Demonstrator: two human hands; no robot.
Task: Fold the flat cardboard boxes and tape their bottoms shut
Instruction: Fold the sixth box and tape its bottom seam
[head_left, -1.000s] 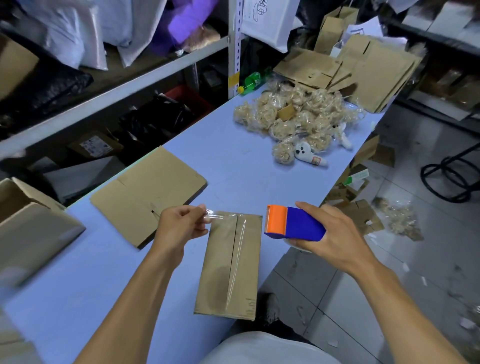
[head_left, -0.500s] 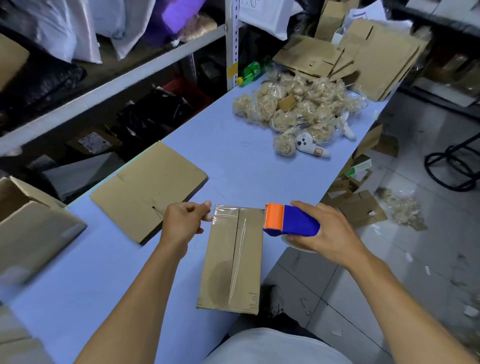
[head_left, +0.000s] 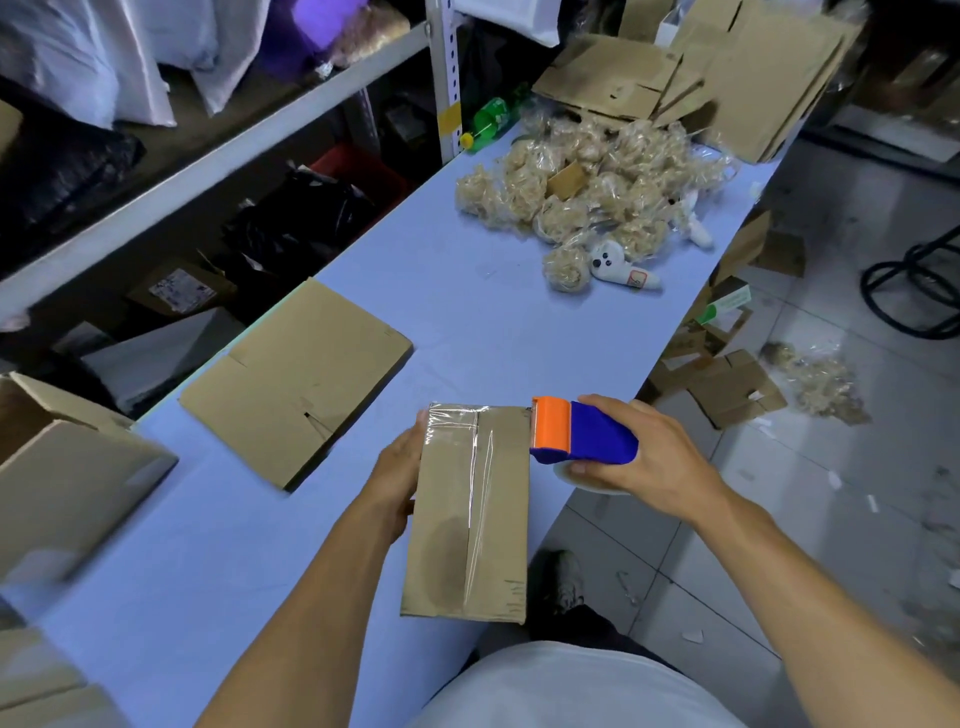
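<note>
A folded cardboard box (head_left: 470, 519) stands bottom-up at the near edge of the blue table (head_left: 457, 322). Clear tape runs down its centre seam and across its far end. My left hand (head_left: 397, 470) holds the box's left side, partly hidden behind it, fingertips at the far top corner. My right hand (head_left: 631, 457) grips a blue and orange tape dispenser (head_left: 582, 436) whose orange end sits at the box's far right corner. A flat cardboard box (head_left: 296, 379) lies on the table to the left.
A pile of bagged straw-coloured bundles (head_left: 582, 192) and a white plush toy (head_left: 621, 265) lie farther along the table. Flat cardboard (head_left: 685, 83) is stacked at the far end. An open box (head_left: 67, 467) sits at the left. Shelving runs along the left; cardboard scraps (head_left: 727, 384) litter the floor.
My left hand let go of the tape end and moved down onto the box's left side. The tape strip now lies flat across the far end, and the dispenser came up against the box's corner.
</note>
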